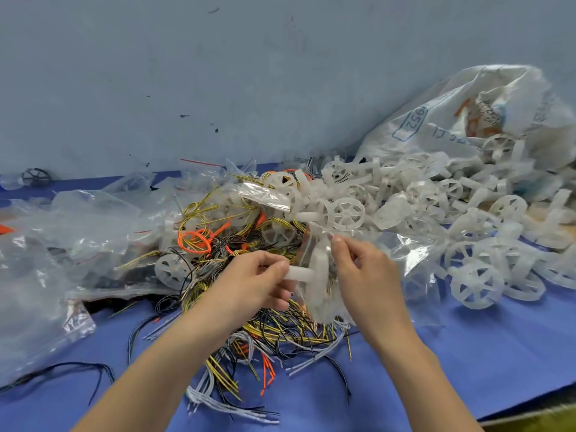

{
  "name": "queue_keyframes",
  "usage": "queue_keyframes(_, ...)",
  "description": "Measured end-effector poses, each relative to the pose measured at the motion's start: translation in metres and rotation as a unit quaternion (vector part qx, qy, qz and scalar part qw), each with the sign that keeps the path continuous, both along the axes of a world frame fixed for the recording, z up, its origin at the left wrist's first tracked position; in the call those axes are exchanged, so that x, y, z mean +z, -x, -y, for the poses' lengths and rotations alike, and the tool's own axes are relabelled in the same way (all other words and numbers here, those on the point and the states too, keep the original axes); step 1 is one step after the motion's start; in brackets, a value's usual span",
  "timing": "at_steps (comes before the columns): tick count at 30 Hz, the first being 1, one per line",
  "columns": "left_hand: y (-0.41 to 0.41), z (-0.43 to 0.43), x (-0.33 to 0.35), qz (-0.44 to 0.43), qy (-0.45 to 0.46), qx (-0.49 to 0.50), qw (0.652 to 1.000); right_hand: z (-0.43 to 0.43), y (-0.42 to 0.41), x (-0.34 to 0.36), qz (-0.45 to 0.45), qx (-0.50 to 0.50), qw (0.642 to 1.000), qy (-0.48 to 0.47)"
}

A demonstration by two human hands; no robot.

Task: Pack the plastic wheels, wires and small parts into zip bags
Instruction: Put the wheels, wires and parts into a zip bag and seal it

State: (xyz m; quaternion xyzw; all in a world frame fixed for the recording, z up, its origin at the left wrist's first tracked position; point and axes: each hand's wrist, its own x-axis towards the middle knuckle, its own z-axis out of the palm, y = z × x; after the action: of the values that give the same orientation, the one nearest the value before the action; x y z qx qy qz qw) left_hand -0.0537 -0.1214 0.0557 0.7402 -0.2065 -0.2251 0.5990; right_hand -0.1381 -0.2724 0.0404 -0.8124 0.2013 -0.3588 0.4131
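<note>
My left hand [260, 282] grips the axle of a white plastic wheel [314, 275], whose disc sits inside the mouth of a clear zip bag [314, 241]. My right hand [363, 272] pinches the bag's upper edge between thumb and fingers. Both hands hover over a tangle of yellow, black, orange and white wires [274, 332] on the blue table [467, 353]. A big heap of white wheels [436, 207] lies to the right.
A large white printed sack [467, 113] spills wheels at the back right. Clear zip bags [62, 244], some filled, cover the left. A dark wheel [36, 177] sits by the grey wall at far left. The table's front edge shows at bottom right.
</note>
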Motion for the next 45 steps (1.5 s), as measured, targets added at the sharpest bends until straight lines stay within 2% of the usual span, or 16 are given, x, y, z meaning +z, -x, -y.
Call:
queue_keyframes(3, 0.009, 0.018, -0.007, 0.112, -0.042, 0.009, 0.993, -0.005, 0.001, 0.001, -0.030, -0.025, 0.997, 0.069)
queue_keyframes(7, 0.006, 0.033, -0.009, 0.181, -0.058, 0.016, 0.982, -0.009, 0.009, 0.003, -0.083, -0.050, 0.984, 0.147)
queue_keyframes(10, 0.007, 0.049, -0.008, 0.131, -0.041, -0.014, 0.990, -0.015, 0.009, 0.006, -0.075, -0.048, 0.983, 0.162)
queue_keyframes(12, 0.016, 0.058, -0.012, 0.129, -0.048, -0.048, 0.989, -0.020, 0.007, 0.006, -0.076, -0.030, 0.984, 0.158)
queue_keyframes(16, 0.033, 0.064, -0.028, 0.081, -0.014, -0.106, 0.991, -0.027, 0.004, 0.002, -0.106, -0.007, 0.980, 0.166)
queue_keyframes(19, 0.022, 0.061, -0.008, 0.082, -0.084, -0.117, 0.986, -0.020, 0.000, -0.001, -0.099, -0.013, 0.985, 0.142)
queue_keyframes(21, 0.001, 0.055, 0.008, 0.117, -0.122, -0.137, 0.976, -0.011, -0.002, -0.003, -0.094, -0.015, 0.989, 0.112)
queue_keyframes(23, -0.023, 0.047, 0.018, 0.106, -0.080, -0.090, 0.987, 0.000, -0.005, -0.004, -0.098, -0.013, 0.992, 0.078)
queue_keyframes(25, -0.048, 0.036, 0.019, 0.091, -0.011, 0.056, 0.994, 0.003, -0.008, -0.004, -0.107, -0.003, 0.992, 0.062)
queue_keyframes(26, -0.060, 0.036, 0.017, 0.098, -0.002, 0.128, 0.987, 0.004, -0.010, -0.004, -0.111, 0.002, 0.992, 0.055)
queue_keyframes(28, -0.083, 0.047, 0.009, 0.123, -0.027, 0.203, 0.971, 0.006, -0.013, -0.005, -0.112, 0.009, 0.993, 0.041)
queue_keyframes(32, -0.125, 0.092, -0.007, 0.170, -0.078, 0.210, 0.960, 0.008, -0.016, -0.005, -0.102, 0.023, 0.994, 0.026)
queue_keyframes(34, -0.138, 0.117, -0.009, 0.207, -0.066, 0.212, 0.953, 0.008, -0.018, -0.005, -0.100, 0.029, 0.994, 0.023)
queue_keyframes(38, -0.157, 0.163, -0.003, 0.232, -0.065, 0.194, 0.951, 0.012, -0.023, -0.008, -0.098, 0.034, 0.994, 0.011)
queue_keyframes(41, -0.164, 0.198, 0.007, 0.277, -0.130, 0.109, 0.946, 0.014, -0.030, -0.009, -0.095, 0.037, 0.995, -0.004)
queue_keyframes(45, -0.153, 0.225, 0.016, 0.294, -0.134, -0.009, 0.946, 0.013, -0.042, -0.011, -0.108, 0.031, 0.993, -0.025)
